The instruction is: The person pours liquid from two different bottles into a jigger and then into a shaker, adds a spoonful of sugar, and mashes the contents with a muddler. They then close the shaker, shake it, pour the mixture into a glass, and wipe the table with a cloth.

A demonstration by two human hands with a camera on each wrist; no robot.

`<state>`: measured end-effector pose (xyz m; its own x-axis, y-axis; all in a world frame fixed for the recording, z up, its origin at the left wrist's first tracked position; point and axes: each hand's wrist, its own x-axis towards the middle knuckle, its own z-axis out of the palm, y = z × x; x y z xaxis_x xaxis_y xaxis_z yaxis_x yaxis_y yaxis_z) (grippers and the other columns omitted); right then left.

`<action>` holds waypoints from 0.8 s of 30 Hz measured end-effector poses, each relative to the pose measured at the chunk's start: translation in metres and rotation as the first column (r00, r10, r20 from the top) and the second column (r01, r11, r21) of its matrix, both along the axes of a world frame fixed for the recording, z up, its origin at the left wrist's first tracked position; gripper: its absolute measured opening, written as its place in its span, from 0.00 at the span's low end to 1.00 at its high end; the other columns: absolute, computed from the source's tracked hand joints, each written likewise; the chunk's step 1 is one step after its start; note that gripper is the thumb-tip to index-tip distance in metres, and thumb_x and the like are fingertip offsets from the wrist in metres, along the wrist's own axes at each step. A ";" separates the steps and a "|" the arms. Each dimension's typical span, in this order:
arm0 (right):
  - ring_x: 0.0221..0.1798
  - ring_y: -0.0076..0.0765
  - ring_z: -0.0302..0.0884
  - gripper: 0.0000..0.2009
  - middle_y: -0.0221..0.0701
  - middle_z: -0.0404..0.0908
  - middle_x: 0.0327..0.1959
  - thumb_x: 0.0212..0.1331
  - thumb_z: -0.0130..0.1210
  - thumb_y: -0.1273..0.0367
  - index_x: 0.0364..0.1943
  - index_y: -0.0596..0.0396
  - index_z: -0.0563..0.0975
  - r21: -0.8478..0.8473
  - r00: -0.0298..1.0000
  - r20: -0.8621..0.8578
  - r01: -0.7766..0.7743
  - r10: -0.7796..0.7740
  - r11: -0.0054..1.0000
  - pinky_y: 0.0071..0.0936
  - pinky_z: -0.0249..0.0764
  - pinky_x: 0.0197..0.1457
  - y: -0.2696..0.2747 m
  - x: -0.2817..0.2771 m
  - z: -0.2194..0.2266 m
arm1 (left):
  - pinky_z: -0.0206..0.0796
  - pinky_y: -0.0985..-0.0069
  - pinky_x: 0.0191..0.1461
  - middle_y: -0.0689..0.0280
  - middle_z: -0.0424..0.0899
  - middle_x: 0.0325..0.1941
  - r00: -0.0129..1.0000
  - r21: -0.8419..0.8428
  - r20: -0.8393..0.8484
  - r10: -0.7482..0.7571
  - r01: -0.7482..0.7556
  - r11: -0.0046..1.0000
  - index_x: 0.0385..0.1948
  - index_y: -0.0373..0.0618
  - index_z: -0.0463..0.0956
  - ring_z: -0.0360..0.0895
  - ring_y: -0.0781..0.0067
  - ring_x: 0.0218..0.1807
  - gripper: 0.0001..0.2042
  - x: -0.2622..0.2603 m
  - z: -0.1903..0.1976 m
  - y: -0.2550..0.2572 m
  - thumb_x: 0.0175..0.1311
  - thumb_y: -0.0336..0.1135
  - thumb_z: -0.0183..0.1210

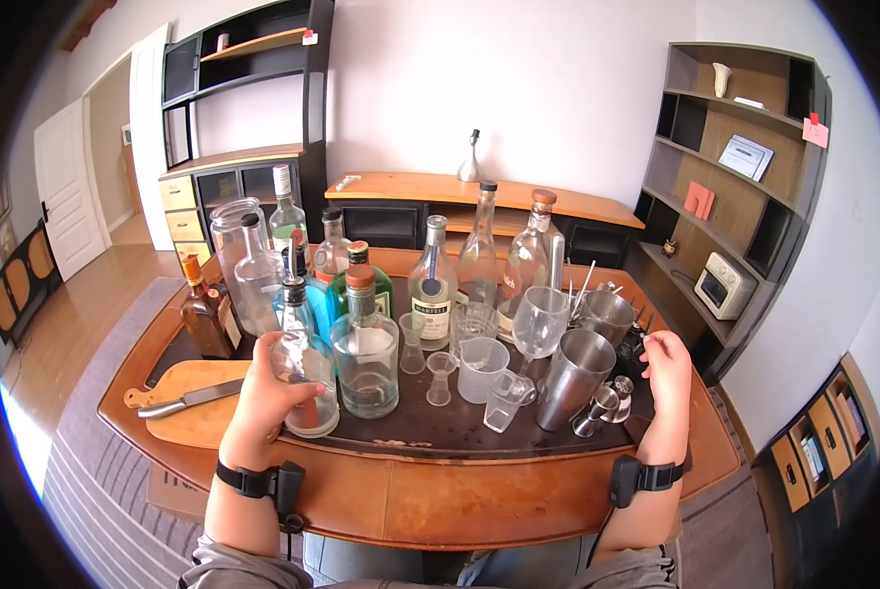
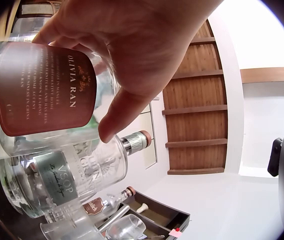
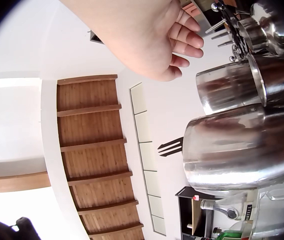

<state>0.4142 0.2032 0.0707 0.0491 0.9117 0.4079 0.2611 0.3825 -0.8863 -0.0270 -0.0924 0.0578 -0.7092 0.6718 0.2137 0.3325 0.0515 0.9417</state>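
Bottle (image 1: 310, 365), clear, is at front left of the table (image 1: 440, 501), gripped by the left hand (image 1: 268, 385); glass likely handles stiff, slick, fragile: hold mid-body. Beyond the steel tumbler (image 1: 573, 385), the right hand (image 1: 668, 371) hangs loosely curled, empty.

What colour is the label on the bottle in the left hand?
The label is reddish-brown; the left wrist view shows it best.

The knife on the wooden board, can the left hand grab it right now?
Probably not right now: the left hand is busy, curled round a clear bottle. If it let go, maybe yes: the knife lies close by on the wooden board, with nothing over its handle.
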 end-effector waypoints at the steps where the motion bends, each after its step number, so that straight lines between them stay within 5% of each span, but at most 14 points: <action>1: 0.29 0.22 0.77 0.07 0.27 0.78 0.29 0.64 0.56 0.69 0.38 0.59 0.78 -0.001 1.000 -0.002 -0.005 0.005 1.000 0.21 0.72 0.26 0.001 0.000 -0.001 | 0.75 0.70 0.45 0.55 0.74 0.50 1.000 -0.013 -0.024 0.007 -0.007 1.000 0.63 0.44 0.60 0.75 0.65 0.48 0.44 -0.001 -0.001 0.000 0.37 0.24 0.75; 7: 0.30 0.22 0.76 0.06 0.29 0.78 0.31 0.64 0.56 0.71 0.38 0.60 0.78 0.039 1.000 -0.002 -0.006 0.006 0.999 0.20 0.73 0.29 0.015 0.004 -0.013 | 0.73 0.68 0.51 0.52 0.75 0.51 0.997 -0.058 -0.079 0.000 -0.004 0.998 0.63 0.42 0.60 0.74 0.62 0.52 0.45 -0.005 0.002 -0.004 0.37 0.29 0.76; 11: 0.33 0.22 0.76 0.05 0.28 0.77 0.33 0.64 0.52 0.79 0.41 0.59 0.78 0.340 0.979 -0.204 0.072 -0.001 0.938 0.19 0.74 0.35 0.023 0.008 -0.019 | 0.69 0.66 0.58 0.49 0.76 0.53 0.989 -0.102 -0.144 -0.017 0.002 0.995 0.63 0.39 0.60 0.75 0.57 0.56 0.47 -0.009 0.004 -0.008 0.36 0.36 0.78; 16: 0.40 0.27 0.73 0.07 0.32 0.76 0.37 0.63 0.46 0.84 0.36 0.59 0.74 0.750 0.965 -0.254 0.243 -0.071 0.615 0.25 0.72 0.48 -0.030 -0.004 -0.005 | 0.69 0.63 0.60 0.46 0.75 0.56 0.976 -0.084 -0.214 -0.041 0.023 0.996 0.63 0.37 0.60 0.76 0.51 0.57 0.49 -0.019 -0.002 -0.008 0.35 0.41 0.79; 20: 0.40 0.30 0.73 0.08 0.35 0.75 0.37 0.61 0.47 0.83 0.39 0.58 0.74 0.839 0.983 -0.094 -0.006 0.156 0.543 0.27 0.71 0.49 -0.103 -0.074 0.019 | 0.67 0.62 0.63 0.43 0.73 0.59 0.983 -0.101 -0.172 -0.059 0.042 0.994 0.64 0.37 0.58 0.73 0.47 0.61 0.51 -0.025 -0.008 -0.005 0.35 0.44 0.79; 22: 0.42 0.31 0.74 0.09 0.36 0.76 0.39 0.58 0.52 0.82 0.42 0.59 0.74 0.805 0.966 0.229 -0.257 0.119 0.535 0.27 0.72 0.49 -0.133 -0.113 0.038 | 0.67 0.61 0.64 0.43 0.73 0.59 0.983 -0.100 -0.170 -0.064 0.047 0.994 0.64 0.38 0.58 0.73 0.46 0.62 0.51 -0.027 -0.009 -0.004 0.35 0.44 0.79; 24: 0.45 0.32 0.76 0.15 0.37 0.78 0.43 0.57 0.59 0.80 0.49 0.60 0.74 0.644 0.847 0.467 -0.522 0.253 0.559 0.28 0.73 0.50 -0.149 -0.156 0.056 | 0.66 0.61 0.64 0.42 0.72 0.60 0.983 -0.102 -0.166 -0.078 0.061 0.993 0.64 0.38 0.58 0.72 0.46 0.62 0.51 -0.028 -0.008 -0.005 0.35 0.45 0.79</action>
<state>0.2582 0.0540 0.1271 -0.4745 0.1997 0.8573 0.1082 0.9798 -0.1684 -0.0548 -0.0979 0.0494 -0.6193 0.7412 0.2589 0.4924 0.1098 0.8634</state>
